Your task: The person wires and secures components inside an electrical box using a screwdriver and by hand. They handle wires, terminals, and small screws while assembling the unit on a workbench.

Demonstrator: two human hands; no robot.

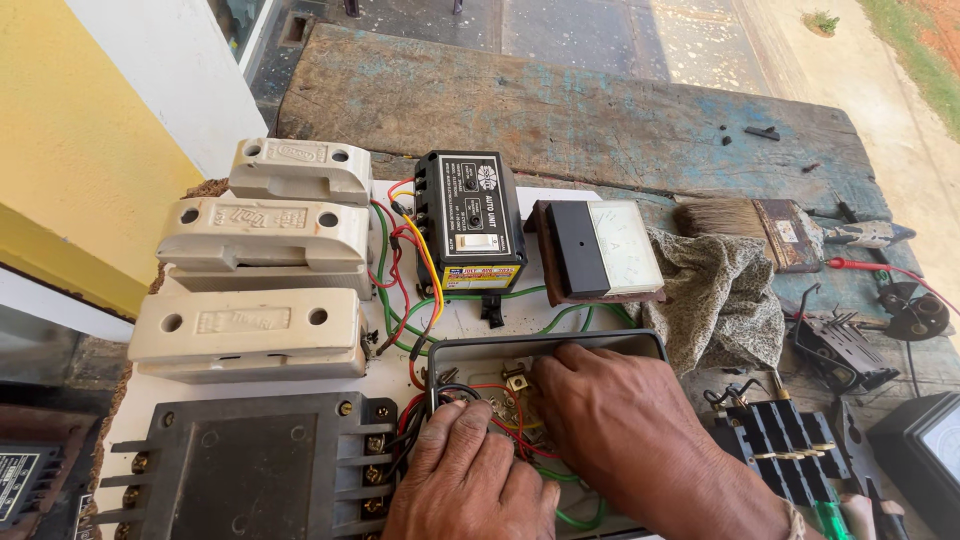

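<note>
- Open grey box (640, 343), near centre of the white panel (470, 320): rigid shell; thin wires (500, 395) inside look pliant, likely fragile at terminals.
- Left hand (470, 478), right hand (610, 420): fingertips buried among wires; grip cannot be told.
- Judgement: take the box by its rim, not the wiring.

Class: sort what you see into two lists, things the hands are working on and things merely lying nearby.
In hand:
left hand
right hand
open grey box
red and green wires

Lying about:
paintbrush
crumpled cloth
white meter
three ceramic fuse blocks
</note>
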